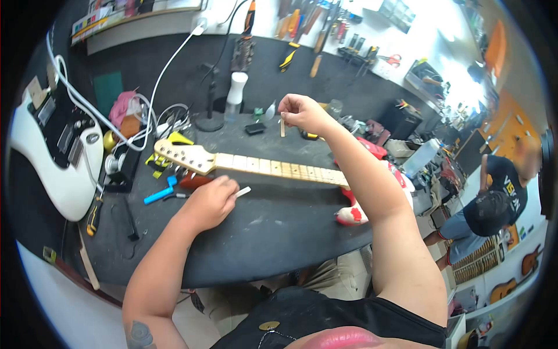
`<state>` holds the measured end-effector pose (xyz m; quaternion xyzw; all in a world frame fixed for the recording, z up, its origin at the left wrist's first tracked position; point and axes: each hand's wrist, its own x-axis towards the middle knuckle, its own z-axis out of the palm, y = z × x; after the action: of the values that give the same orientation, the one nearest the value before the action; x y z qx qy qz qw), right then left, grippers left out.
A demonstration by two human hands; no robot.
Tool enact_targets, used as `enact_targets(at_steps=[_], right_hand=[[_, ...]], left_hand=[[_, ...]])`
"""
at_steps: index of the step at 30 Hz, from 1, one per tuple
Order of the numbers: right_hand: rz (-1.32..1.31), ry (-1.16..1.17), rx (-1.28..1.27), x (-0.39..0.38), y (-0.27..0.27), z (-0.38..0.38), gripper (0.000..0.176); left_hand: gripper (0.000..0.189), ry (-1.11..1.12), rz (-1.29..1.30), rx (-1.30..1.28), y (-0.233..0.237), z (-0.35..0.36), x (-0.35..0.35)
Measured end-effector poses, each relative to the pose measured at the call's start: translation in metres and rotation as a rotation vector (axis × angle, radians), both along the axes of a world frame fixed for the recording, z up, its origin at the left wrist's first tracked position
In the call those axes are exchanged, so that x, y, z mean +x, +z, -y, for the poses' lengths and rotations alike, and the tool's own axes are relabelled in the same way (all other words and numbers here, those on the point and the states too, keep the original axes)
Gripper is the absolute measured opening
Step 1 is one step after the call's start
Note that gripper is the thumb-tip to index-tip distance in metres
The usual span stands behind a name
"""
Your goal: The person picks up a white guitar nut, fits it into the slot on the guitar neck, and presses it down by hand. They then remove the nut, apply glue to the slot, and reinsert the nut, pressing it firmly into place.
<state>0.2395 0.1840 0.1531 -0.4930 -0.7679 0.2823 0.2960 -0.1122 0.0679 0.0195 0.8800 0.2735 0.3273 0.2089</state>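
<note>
My right hand [302,111] is raised over the bench, its fingers pinching a thin, light wooden-looking strip [283,127] that hangs down. Close to the near side of the guitar neck is my left hand [214,200], fingers curled round a small white strip [244,191] whose end sticks out to the right. An electric guitar lies across the bench. Its pale headstock [189,157] points left, the maple fretboard [261,166] runs to the right, and the red and white body [352,216] is partly covered by my right arm.
A blue string winder [161,193] and a yellow-black tool [94,216] lie left of my left hand. A white guitar body [55,154] stands at the far left. Bottles, cables and tools line the back. To the right, a person [494,198] stands beyond the bench.
</note>
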Motion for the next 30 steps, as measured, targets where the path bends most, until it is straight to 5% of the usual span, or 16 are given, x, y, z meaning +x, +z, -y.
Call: enact_targets(at_steps=[5, 9, 13, 17, 26, 28, 30], right_hand=[[-0.007, -0.152, 0.243, 0.06, 0.061, 0.013, 0.016], [0.121, -0.403, 0.749, 0.135, 0.135, 0.016, 0.019], [0.134, -0.786, 0.927, 0.249, 0.234, 0.002, 0.025], [0.49, -1.223, 1.251, 0.295, 0.318, 0.026, 0.03], [0.559, -1.26, 1.266, 0.358, 0.42, -0.023, 0.029], [0.775, -1.154, 1.084, 0.384, 0.426, -0.048, 0.032], [0.724, -1.222, 0.986, 0.391, 0.42, -0.053, 0.034]], left_hand=[[0.012, 0.001, -0.03, -0.011, 0.002, 0.003, 0.0], [0.008, 0.04, -0.108, -0.024, 0.007, 0.008, 0.003], [0.01, -0.021, -0.027, -0.068, -0.006, 0.006, 0.009], [0.011, 0.02, -0.103, -0.099, -0.011, 0.007, 0.015], [0.012, 0.153, -0.118, -0.087, -0.016, 0.005, 0.019], [0.012, 0.162, -0.123, -0.069, -0.015, 0.004, 0.022], [0.011, 0.163, -0.12, -0.072, -0.014, 0.004, 0.021]])
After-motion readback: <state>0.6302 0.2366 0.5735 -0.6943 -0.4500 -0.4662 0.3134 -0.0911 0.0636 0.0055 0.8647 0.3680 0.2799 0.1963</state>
